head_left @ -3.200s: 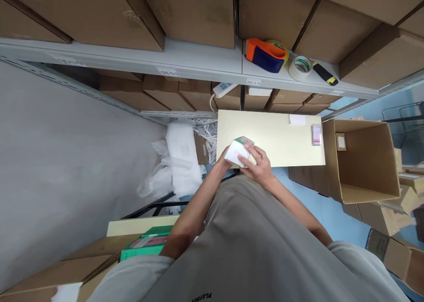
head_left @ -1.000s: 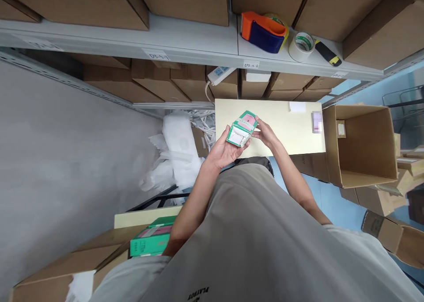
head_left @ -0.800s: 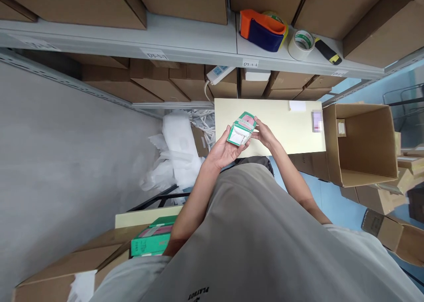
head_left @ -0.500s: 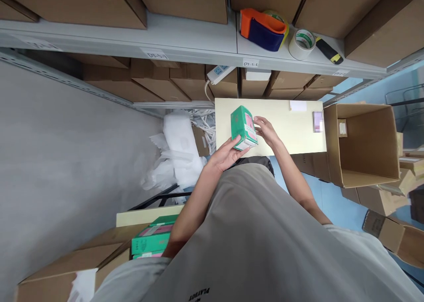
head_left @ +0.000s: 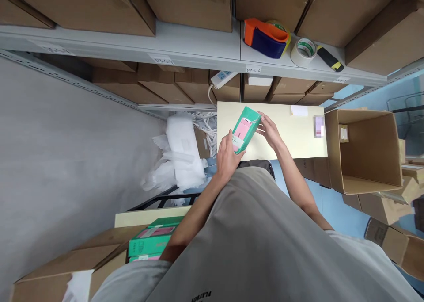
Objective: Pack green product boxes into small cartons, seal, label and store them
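A green box with a pink picture and a white strip on its face is tilted above the pale tabletop. My left hand is closed on the box's lower left end, thumb at the bottom edge and fingers along the left side. At the upper right corner, the fingertips of my right hand rest against the box, its fingers bent and slightly apart. Behind my left forearm lie several similar green boxes, partly hidden by the arm.
An open cardboard carton stands right of the table. On the shelf above are a tape dispenser, a tape roll and a cutter. White wrapping lies at left. A purple card is on the tabletop.
The green box has been turned so that its pink-pictured face points up at me. My left hand has shifted round to its left side, and my right fingertips have come against its corner.
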A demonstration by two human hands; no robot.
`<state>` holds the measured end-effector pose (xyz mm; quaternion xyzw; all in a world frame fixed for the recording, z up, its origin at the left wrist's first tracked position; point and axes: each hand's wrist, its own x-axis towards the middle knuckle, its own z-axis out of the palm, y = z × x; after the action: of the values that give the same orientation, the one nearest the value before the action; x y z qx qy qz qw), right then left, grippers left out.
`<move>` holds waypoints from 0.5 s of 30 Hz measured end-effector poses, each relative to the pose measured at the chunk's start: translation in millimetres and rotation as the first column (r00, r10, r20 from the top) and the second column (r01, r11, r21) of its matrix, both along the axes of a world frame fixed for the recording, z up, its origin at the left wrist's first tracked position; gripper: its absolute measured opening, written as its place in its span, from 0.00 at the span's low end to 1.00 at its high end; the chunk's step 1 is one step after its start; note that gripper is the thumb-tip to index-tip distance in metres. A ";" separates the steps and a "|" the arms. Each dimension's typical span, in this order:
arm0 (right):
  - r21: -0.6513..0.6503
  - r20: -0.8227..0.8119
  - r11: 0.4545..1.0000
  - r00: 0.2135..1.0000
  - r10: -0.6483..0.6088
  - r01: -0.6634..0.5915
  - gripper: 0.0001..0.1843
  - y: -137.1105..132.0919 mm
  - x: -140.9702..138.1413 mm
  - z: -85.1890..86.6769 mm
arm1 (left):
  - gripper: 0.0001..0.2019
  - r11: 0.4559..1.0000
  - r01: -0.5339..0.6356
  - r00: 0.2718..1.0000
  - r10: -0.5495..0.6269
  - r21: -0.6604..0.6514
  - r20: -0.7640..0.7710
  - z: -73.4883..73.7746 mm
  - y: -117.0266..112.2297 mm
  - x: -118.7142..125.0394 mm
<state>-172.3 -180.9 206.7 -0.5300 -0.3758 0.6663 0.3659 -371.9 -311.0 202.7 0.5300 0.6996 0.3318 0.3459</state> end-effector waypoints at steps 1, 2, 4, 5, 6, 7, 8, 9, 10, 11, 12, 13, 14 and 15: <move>-0.013 -0.001 1.000 1.000 -0.008 0.008 0.29 -0.3 0.9 -3.6 | 0.54 1.000 0.008 1.000 -0.008 0.008 -0.020 -0.3 -0.9 1.1; -0.025 -0.003 1.000 1.000 -0.013 0.013 0.29 -0.7 1.9 -7.4 | 0.53 1.000 0.016 0.999 -0.015 0.011 -0.034 -1.5 -1.7 1.6; -0.044 0.000 0.999 1.000 -0.016 0.016 0.29 -2.1 3.4 -16.8 | 0.51 1.000 0.027 0.999 -0.027 0.001 -0.047 -7.2 -3.1 0.7; -0.052 0.004 0.999 1.000 -0.014 0.014 0.28 -3.1 3.4 -22.4 | 0.50 0.999 0.032 0.998 -0.033 -0.012 -0.049 -11.7 -3.7 -0.4; -0.060 0.010 0.998 1.000 -0.013 0.014 0.28 -4.4 2.9 -28.9 | 0.50 0.999 0.036 0.998 -0.037 -0.029 -0.054 -17.3 -4.4 -1.9; -0.067 0.018 0.998 1.000 -0.013 0.014 0.29 -5.9 1.4 -36.3 | 0.50 0.998 0.037 0.997 -0.040 -0.048 -0.060 -23.9 -5.1 -3.6; -0.075 0.024 0.997 1.000 -0.013 0.015 0.29 -7.3 -1.2 -44.5 | 0.49 0.997 0.037 0.997 -0.041 -0.067 -0.068 -31.4 -5.7 -5.2; -0.082 0.030 0.997 0.999 -0.012 0.014 0.30 -8.6 -5.0 -53.5 | 0.49 0.996 0.033 0.996 -0.040 -0.085 -0.077 -39.7 -6.2 -6.6; -0.089 0.038 0.996 0.999 -0.008 0.011 0.32 -9.4 -10.1 -63.1 | 0.48 0.994 0.028 0.996 -0.037 -0.103 -0.084 -48.7 -6.3 -7.7; -0.095 0.049 0.995 0.999 0.000 0.005 0.33 -9.6 -16.6 -73.2 | 0.47 0.992 0.021 0.995 -0.032 -0.124 -0.090 -58.3 -5.7 -8.3; -0.101 0.064 0.995 0.998 0.010 -0.004 0.35 -9.1 -24.6 -83.5 | 0.46 0.989 0.012 0.995 -0.026 -0.147 -0.094 -68.3 -4.3 -8.6; -0.107 0.080 0.994 0.996 0.025 -0.016 0.37 -7.8 -33.8 -93.8 | 0.46 0.985 0.002 0.995 -0.020 -0.175 -0.098 -78.5 -1.8 -8.5; -0.114 0.099 0.993 0.994 0.043 -0.032 0.38 -5.7 -43.9 -103.8 | 0.46 0.978 -0.012 0.994 -0.011 -0.207 -0.105 -88.7 2.0 -8.1; -0.122 0.124 0.991 0.990 0.064 -0.049 0.39 -3.0 -54.6 -113.2 | 0.46 0.970 -0.030 0.993 0.002 -0.242 -0.115 -98.4 7.3 -7.6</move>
<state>-226.9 -183.9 93.5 -0.5816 -0.3729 0.6623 0.2898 -379.5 -303.7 104.3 0.4959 0.7579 0.2153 0.3651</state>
